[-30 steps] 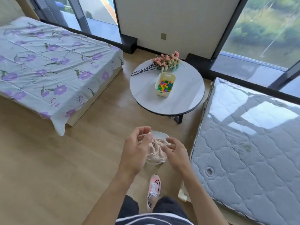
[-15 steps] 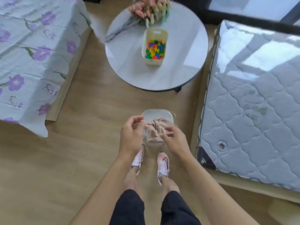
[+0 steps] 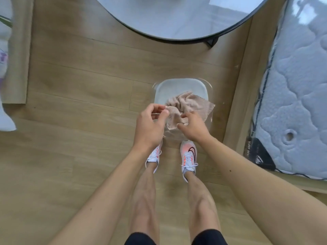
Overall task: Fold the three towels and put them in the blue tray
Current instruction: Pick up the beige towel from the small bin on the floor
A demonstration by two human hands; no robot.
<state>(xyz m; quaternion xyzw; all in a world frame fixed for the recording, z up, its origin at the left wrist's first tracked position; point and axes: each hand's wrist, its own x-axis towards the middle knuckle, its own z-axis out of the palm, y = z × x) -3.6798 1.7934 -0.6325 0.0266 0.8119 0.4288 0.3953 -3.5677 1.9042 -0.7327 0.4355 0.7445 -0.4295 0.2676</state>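
Note:
A crumpled beige towel (image 3: 190, 105) lies bunched in a pale, clear-walled tray (image 3: 168, 87) on the wooden floor in front of my feet. My left hand (image 3: 150, 126) pinches the towel's left edge between thumb and fingers. My right hand (image 3: 193, 126) rests on the towel's near part, fingers bent into the cloth. Only one towel shows; whether others lie beneath it is hidden.
A round grey table (image 3: 177, 16) with a dark rim stands just beyond the tray. A quilted grey mattress (image 3: 293, 89) on a wooden frame runs along the right. A flowered bedsheet (image 3: 4, 71) hangs at the far left. My two white-and-pink shoes (image 3: 188, 156) stand behind the tray.
The view has tilted down and closer to the tray, so the table's top objects have left the frame. Both hands have dropped lower onto the towel.

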